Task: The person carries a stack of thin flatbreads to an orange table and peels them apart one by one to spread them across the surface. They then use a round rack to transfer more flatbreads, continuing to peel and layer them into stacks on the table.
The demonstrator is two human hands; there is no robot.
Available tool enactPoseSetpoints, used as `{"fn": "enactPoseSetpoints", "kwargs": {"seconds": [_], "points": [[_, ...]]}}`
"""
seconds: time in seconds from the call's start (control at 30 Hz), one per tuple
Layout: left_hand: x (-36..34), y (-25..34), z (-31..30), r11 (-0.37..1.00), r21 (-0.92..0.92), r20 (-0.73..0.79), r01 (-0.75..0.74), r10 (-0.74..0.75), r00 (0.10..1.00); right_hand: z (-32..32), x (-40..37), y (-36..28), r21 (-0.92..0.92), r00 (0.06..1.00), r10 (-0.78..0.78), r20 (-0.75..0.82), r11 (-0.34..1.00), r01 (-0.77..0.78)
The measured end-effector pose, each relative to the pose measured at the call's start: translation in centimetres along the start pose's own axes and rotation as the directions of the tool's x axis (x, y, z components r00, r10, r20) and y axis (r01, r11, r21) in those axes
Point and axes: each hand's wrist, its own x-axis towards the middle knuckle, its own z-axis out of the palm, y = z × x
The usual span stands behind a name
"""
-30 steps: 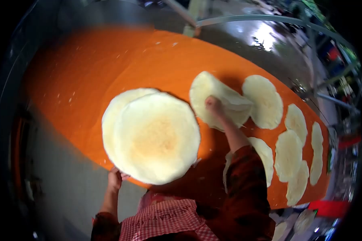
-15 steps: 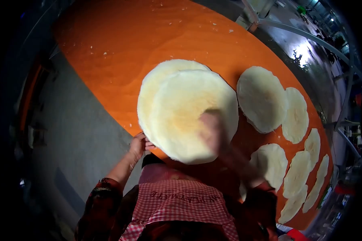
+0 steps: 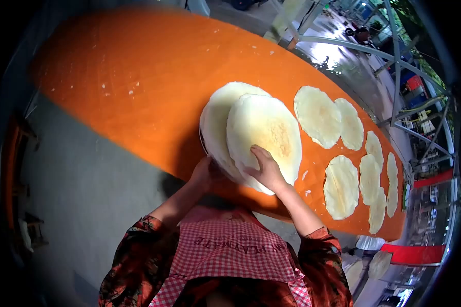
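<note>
Two large round pale flatbreads overlap in front of me, the upper flatbread (image 3: 264, 123) shifted right over the lower flatbread (image 3: 217, 115). The pile looks tilted, with a dark thin rim along its left edge and a shadow beside it. My left hand (image 3: 204, 173) grips the pile's near left edge; its fingers are mostly hidden beneath. My right hand (image 3: 266, 170) lies on the near part of the upper flatbread, thumb and fingers apart.
Several single flatbreads (image 3: 341, 188) lie spread on the right part of the orange table (image 3: 138, 61), with one more flatbread (image 3: 317, 116) near the pile. White scraps dot the tabletop. Metal frame bars (image 3: 353, 46) stand beyond the far right edge.
My right hand, blurred over the upper flatbread before, now rests on its near part. The pile has shifted right and looks tilted. My left hand has moved right along with it. The view has turned.
</note>
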Motion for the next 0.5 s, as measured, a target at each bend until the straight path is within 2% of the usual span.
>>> {"fn": "enactPoseSetpoints", "kwargs": {"seconds": [0.07,0.17,0.2,0.23,0.3,0.33,0.43,0.5], "points": [[0.2,2.9,-0.4,0.998,0.056,0.001,-0.009,0.009,1.000,0.8,1.5,-1.8,0.046,0.995,0.078,-0.056,0.996,-0.076],[1.1,6.7,-1.2,0.987,0.146,0.044,-0.059,0.054,0.998,2.0,3.5,-3.8,-0.036,0.985,0.078,-0.154,0.996,-0.084],[1.8,7.2,-1.8,0.983,0.167,0.050,-0.073,0.065,0.997,2.4,3.9,-4.6,-0.136,0.976,0.015,-0.219,0.990,-0.046],[2.5,7.6,-2.3,0.979,0.187,0.052,-0.085,0.076,0.996,2.6,4.4,-5.3,-0.148,0.980,0.048,-0.193,0.986,-0.078],[4.1,8.5,-3.4,0.984,0.154,-0.035,-0.085,0.091,0.995,3.7,4.9,-5.3,-0.180,0.970,0.051,-0.238,0.979,-0.095],[4.8,8.7,-4.1,0.986,0.140,-0.085,-0.086,0.098,0.992,4.2,5.2,-5.3,-0.166,0.970,0.113,-0.214,0.975,-0.150],[8.7,11.2,-7.3,0.988,0.065,0.024,-0.137,0.136,0.990,5.0,7.6,-5.6,-0.098,0.946,0.258,-0.198,0.955,-0.281],[9.1,14.7,-7.9,0.976,0.135,0.112,-0.169,0.155,0.982,6.5,9.3,-5.7,-0.021,0.955,0.217,-0.200,0.974,-0.225]]}}
